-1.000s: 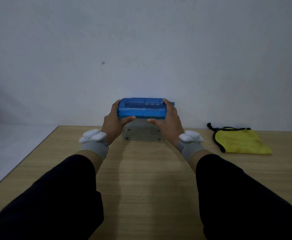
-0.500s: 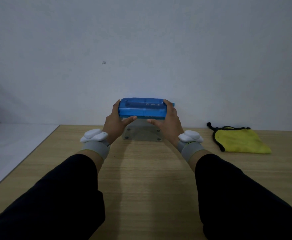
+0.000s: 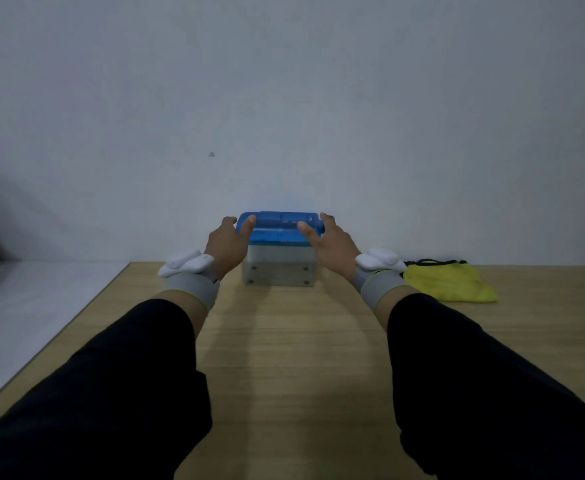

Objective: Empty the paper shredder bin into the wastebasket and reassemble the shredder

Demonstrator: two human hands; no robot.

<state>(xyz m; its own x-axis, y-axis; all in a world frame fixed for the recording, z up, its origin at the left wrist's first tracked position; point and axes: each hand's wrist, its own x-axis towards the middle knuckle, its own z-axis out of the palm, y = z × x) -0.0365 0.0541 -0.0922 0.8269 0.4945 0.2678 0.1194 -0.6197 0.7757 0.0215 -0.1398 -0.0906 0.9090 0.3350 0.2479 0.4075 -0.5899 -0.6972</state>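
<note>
The blue shredder head (image 3: 279, 226) sits on top of the clear bin (image 3: 279, 268), which stands on the wooden table (image 3: 291, 341) by the wall. My left hand (image 3: 227, 245) clasps the head's left end, thumb up over the front corner. My right hand (image 3: 332, 245) clasps the right end, thumb on the front top edge and fingers stretched along the side. What is inside the bin cannot be made out. No wastebasket is in view.
A yellow cloth bag (image 3: 450, 282) with a black drawstring lies on the table to the right of the bin. The table's left edge (image 3: 76, 313) runs beside a lower white surface. A plain wall stands directly behind the shredder.
The blue head has come down from above the bin onto it. My thumbs have moved from under its front edge up to its top corners.
</note>
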